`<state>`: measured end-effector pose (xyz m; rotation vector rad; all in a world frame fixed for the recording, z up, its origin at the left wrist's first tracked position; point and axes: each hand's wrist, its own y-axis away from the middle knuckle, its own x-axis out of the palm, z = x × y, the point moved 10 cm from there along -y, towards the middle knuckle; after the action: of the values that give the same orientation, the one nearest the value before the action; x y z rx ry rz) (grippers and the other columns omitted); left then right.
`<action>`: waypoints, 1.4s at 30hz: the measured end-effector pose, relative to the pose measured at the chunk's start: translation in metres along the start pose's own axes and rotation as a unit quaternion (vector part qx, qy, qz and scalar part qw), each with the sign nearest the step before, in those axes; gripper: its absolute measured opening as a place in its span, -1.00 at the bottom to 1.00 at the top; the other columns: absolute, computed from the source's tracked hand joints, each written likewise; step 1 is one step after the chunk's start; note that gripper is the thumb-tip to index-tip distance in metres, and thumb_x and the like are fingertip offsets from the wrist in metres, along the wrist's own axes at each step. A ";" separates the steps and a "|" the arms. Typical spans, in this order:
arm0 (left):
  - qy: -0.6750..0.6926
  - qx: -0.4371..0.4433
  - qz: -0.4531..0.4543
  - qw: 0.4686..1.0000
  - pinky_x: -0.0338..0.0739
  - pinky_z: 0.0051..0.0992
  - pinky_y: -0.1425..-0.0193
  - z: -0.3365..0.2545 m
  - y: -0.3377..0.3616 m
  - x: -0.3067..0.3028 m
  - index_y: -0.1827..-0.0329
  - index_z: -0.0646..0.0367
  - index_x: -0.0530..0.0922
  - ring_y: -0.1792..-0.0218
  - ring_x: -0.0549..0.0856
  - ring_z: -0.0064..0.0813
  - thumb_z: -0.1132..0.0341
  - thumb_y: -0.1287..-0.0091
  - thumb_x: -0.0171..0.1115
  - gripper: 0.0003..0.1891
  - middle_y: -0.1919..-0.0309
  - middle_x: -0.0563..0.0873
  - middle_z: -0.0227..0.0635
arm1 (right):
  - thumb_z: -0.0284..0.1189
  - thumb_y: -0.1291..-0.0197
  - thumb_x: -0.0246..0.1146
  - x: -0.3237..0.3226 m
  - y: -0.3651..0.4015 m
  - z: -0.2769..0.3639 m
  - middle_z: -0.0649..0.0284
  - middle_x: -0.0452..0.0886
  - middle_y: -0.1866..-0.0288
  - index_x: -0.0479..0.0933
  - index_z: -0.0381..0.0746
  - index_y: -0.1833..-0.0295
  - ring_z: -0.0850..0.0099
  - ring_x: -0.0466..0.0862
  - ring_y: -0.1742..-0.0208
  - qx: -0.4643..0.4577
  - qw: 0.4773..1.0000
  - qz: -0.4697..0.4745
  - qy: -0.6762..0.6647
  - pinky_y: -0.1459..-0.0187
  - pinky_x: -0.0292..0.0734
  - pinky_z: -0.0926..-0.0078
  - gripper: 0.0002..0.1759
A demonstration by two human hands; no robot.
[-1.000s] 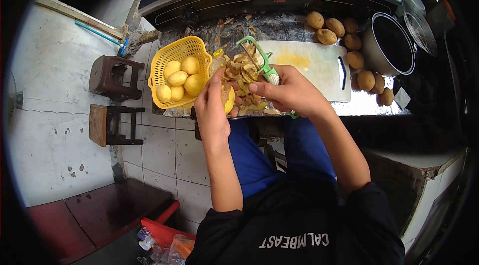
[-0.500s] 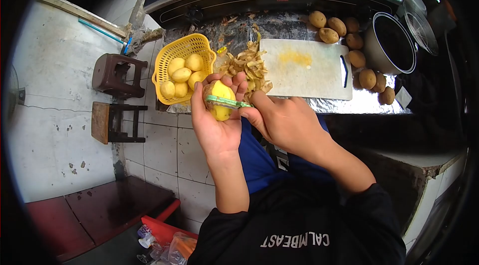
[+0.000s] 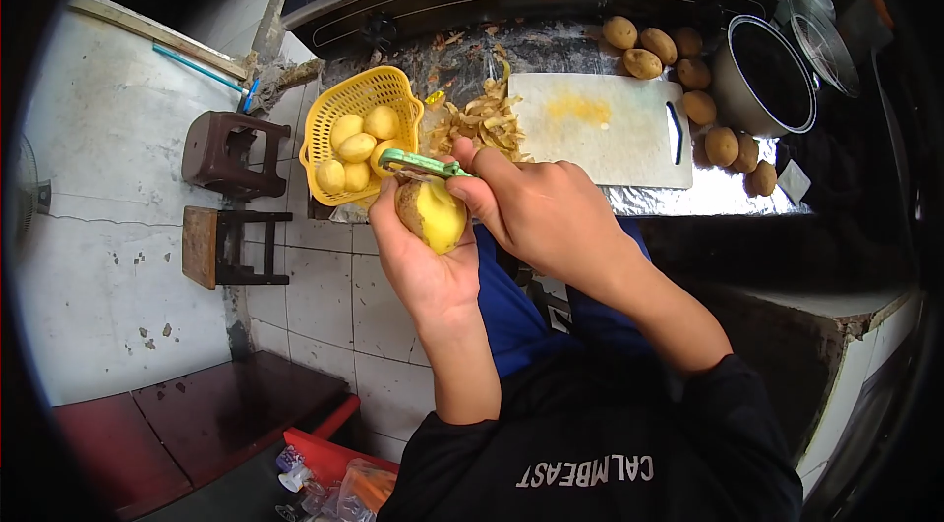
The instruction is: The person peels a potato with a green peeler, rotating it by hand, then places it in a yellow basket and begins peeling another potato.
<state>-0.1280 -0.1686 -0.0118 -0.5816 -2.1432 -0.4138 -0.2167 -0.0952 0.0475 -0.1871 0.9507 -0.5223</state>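
Note:
A partly peeled potato rests in my left hand, whose fingers curl around it; brown skin remains on its left side. My right hand grips a green peeler by its handle, and the peeler's head lies over the potato's far end. Just beyond, a yellow basket holds several peeled potatoes. To the right of the basket, a heap of potato peelings lies against a white cutting board with a yellowish stain.
Several unpeeled potatoes lie right of the board, beside a metal pot. A gas stove stands behind the foil-covered counter. At left are a brown plastic stool and a wooden-topped stool on the tiled floor.
My right hand has moved the peeler away from me, from across the potato's middle to its far end. In my left hand the potato has tilted and sits slightly lower.

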 end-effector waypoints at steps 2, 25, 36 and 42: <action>0.002 -0.003 -0.018 1.000 0.59 -0.31 -0.20 -0.001 0.001 0.002 -0.13 0.27 0.49 -0.02 0.67 -0.30 0.16 -0.47 -0.05 -0.62 0.10 0.68 -0.18 | -0.06 -0.43 0.03 0.000 -0.002 0.001 0.15 0.51 0.76 0.51 -0.20 0.10 0.11 0.59 0.72 -0.009 1.000 -0.008 -0.022 0.66 0.50 0.19 -0.59; -0.185 0.149 -0.185 0.954 0.53 -0.16 -0.23 -0.029 -0.042 -0.051 -0.01 0.33 0.44 -0.07 0.65 -0.15 0.14 -0.52 -0.17 -0.62 -0.14 0.55 0.04 | -0.15 -0.42 0.09 0.026 -0.009 -0.047 -0.01 0.49 0.69 0.41 -0.28 0.33 -0.06 0.57 0.59 0.071 0.989 0.013 -0.128 0.52 0.47 0.05 -0.60; -0.007 -0.008 -0.087 0.996 0.41 -0.04 -0.33 0.019 -0.066 -0.046 0.09 0.23 0.47 -0.25 0.55 -0.01 0.14 -0.49 -0.14 -0.67 0.13 0.65 -0.11 | -0.09 -0.43 0.05 0.031 -0.006 -0.045 0.04 0.53 0.69 0.46 -0.26 0.24 0.00 0.60 0.63 0.034 0.996 0.025 -0.077 0.56 0.51 0.12 -0.58; 0.005 -0.021 -0.084 0.996 0.15 0.27 -0.46 0.020 -0.058 -0.031 0.09 0.20 0.49 -0.35 0.45 -0.03 0.20 -0.47 -0.17 -0.71 0.26 0.62 -0.16 | -0.14 -0.43 0.06 0.035 -0.002 -0.040 0.05 0.47 0.71 0.43 -0.22 0.31 0.01 0.55 0.64 0.040 0.997 0.048 -0.054 0.55 0.45 0.10 -0.63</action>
<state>-0.1568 -0.2155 -0.0534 -0.4242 -2.1865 -0.5537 -0.2337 -0.1114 -0.0002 -0.0960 0.8275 -0.4561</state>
